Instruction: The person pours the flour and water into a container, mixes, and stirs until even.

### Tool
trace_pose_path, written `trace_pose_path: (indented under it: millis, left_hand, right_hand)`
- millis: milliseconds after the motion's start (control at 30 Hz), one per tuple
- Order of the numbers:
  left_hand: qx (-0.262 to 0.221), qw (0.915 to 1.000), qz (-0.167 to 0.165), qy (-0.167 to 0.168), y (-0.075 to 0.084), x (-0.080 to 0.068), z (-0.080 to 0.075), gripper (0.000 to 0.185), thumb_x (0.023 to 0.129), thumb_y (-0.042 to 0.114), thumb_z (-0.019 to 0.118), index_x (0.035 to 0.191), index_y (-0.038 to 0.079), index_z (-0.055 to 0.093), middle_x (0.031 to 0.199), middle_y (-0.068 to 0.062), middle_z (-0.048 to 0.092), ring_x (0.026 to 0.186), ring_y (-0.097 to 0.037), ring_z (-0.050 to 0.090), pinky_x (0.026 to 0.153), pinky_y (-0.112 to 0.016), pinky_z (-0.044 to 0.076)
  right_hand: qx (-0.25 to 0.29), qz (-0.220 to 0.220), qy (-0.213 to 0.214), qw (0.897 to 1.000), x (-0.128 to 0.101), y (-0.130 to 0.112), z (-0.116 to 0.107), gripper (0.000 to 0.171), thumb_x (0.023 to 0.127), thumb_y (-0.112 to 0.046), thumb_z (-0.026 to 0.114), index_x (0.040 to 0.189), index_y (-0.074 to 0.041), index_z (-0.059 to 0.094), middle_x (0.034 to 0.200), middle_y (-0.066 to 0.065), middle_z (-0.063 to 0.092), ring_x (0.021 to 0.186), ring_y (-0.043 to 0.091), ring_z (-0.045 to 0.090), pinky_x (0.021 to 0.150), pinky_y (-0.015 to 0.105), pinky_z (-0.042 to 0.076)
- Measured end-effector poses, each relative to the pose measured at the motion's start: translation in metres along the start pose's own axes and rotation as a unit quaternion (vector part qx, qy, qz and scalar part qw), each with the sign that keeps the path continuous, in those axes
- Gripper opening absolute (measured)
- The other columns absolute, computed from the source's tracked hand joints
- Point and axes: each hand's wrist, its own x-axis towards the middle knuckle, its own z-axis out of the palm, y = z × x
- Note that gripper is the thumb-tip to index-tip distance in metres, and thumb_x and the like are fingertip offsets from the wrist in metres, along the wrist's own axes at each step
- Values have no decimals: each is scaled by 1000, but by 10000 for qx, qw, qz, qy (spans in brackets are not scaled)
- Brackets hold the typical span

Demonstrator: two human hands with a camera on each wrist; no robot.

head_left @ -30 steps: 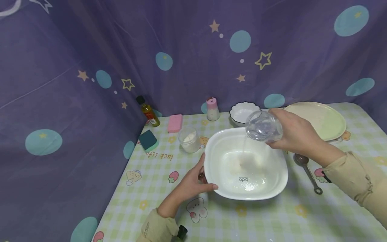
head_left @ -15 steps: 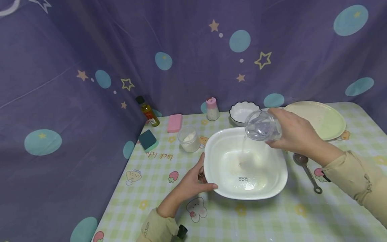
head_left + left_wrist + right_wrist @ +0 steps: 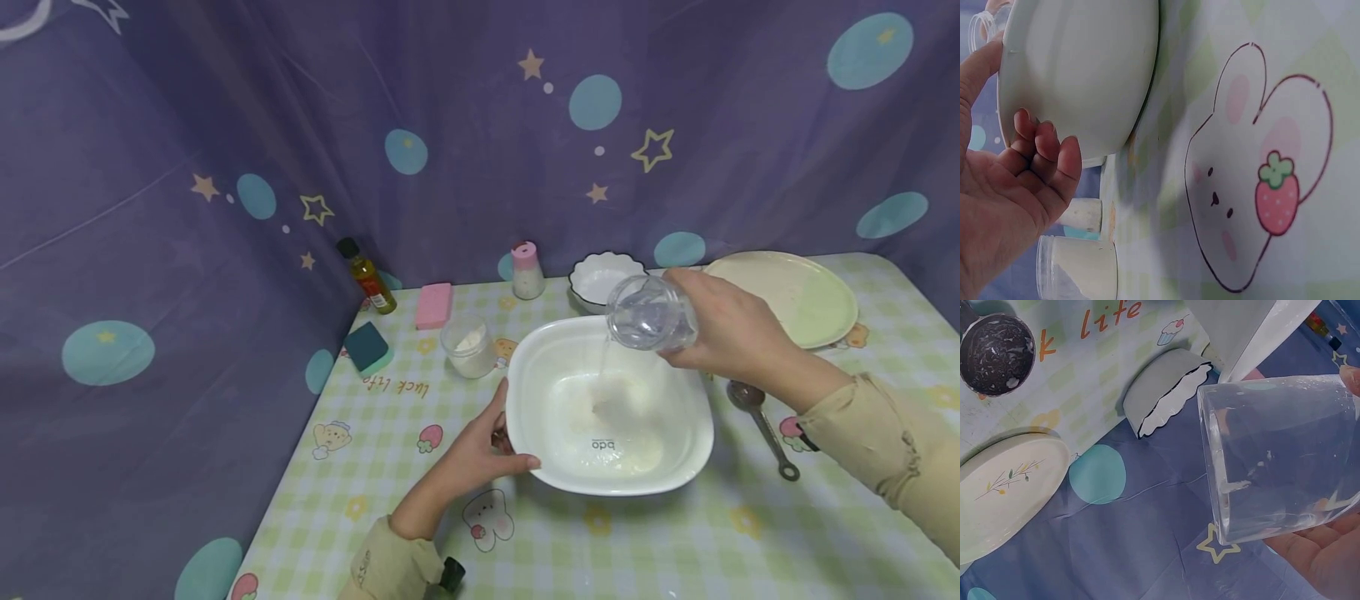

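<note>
A white basin [image 3: 540, 417] stands on the tablecloth before me, with a shallow, slightly cloudy liquid on its bottom. My left hand [image 3: 468, 454] grips its near left rim, thumb on top; in the left wrist view the curled fingers [image 3: 1047, 150] lie against the outer wall. Above the basin's far right side, my right hand [image 3: 723, 325] holds a clear cup [image 3: 651, 312] tipped well over. A thin stream of clear liquid runs from the cup into the basin. The right wrist view shows the cup [image 3: 1279, 456] lying nearly sideways, a hand around its base end.
Behind the basin are a scalloped white bowl [image 3: 603, 279], a pink-topped shaker [image 3: 528, 275] and an oval plate [image 3: 795, 292]. Left are a jar of white powder [image 3: 471, 350], two sponges [image 3: 433, 306] and an oil bottle [image 3: 367, 277]. A dark measuring spoon [image 3: 765, 429] lies right.
Both hands stay almost where they were. The stream keeps running from the tipped cup, and the liquid in the basin shifts slightly.
</note>
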Motion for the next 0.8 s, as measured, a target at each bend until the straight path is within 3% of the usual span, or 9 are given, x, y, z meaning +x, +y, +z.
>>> trace_pose_path:
  millis: [800]
  left_hand:
    - [-114,9999,2,-28,1,-1,0,110,84,11,77,157,10,-6,100,-25,65,78,-28,60,71,-32,50]
  right_hand:
    - [-31,-208,183,9996,-1,3,2,85,58,-23,87,131,-8,47,122,17,58,107,37,56,78,59,47]
